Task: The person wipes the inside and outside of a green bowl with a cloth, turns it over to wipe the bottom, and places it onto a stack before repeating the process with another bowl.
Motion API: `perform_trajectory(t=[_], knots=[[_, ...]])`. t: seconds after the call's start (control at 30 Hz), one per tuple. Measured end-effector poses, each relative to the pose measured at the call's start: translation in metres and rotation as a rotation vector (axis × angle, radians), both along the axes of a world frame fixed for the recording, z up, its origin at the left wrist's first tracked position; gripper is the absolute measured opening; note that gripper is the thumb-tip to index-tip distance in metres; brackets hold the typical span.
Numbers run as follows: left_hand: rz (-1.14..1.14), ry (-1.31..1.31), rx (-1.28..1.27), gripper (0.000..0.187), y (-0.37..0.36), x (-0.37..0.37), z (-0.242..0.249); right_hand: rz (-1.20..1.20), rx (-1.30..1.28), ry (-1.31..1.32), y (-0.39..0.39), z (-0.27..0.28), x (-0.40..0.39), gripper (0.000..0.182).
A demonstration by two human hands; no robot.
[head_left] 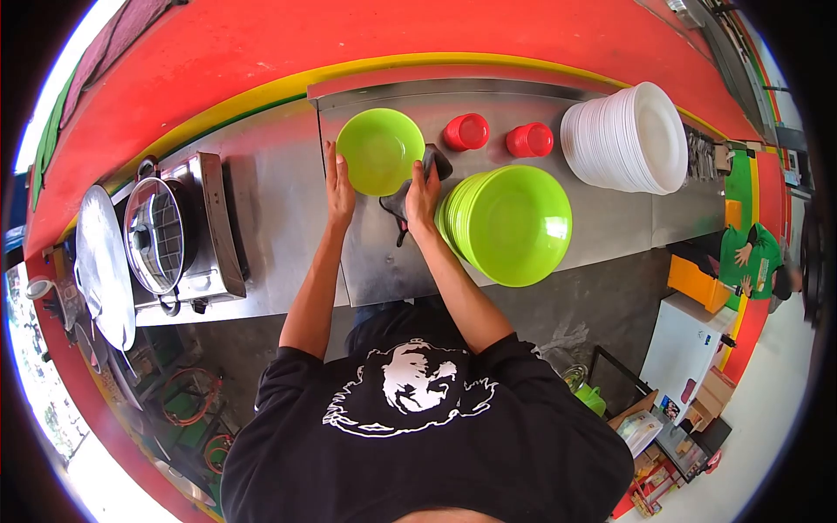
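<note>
A single light-green bowl (381, 152) is between my two hands over the steel counter, its inside facing up. My left hand (339, 187) holds the bowl's left side, fingers along the rim. On the lower right side, my right hand (423, 193) is closed on a dark grey cloth (395, 206), close against the bowl's rim. Part of the cloth shows beyond the fingers, and the palm hides the rest. Just right of this hand, a tall stack of matching green bowls (520, 225) leans with its open side toward me.
Two stacks of small red cups (472, 132) (529, 139) and a stack of white plates (623, 138) stand on the counter (279, 200). At left is a stove (220, 227) with a glass-lidded pan (155, 234). Another person (754, 261) in green is at far right.
</note>
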State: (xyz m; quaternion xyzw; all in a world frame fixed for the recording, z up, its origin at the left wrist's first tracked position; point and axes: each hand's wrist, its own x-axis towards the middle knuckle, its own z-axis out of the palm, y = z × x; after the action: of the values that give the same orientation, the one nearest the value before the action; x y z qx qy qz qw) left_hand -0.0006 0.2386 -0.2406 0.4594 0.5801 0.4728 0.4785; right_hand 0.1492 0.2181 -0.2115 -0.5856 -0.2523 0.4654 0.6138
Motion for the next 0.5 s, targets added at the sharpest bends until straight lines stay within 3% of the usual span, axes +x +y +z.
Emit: perform_trajectory(t=[0.3, 0.5], knots=[[0.001, -0.010, -0.028, 0.068, -0.049, -0.018, 0.002, 0.111, -0.041, -0.163, -0.030, -0.002, -0.004, 0.044], [-0.011, -0.022, -0.031, 0.068, -0.076, -0.031, 0.004, 0.055, -0.030, -0.194, -0.054, 0.001, -0.012, 0.034]])
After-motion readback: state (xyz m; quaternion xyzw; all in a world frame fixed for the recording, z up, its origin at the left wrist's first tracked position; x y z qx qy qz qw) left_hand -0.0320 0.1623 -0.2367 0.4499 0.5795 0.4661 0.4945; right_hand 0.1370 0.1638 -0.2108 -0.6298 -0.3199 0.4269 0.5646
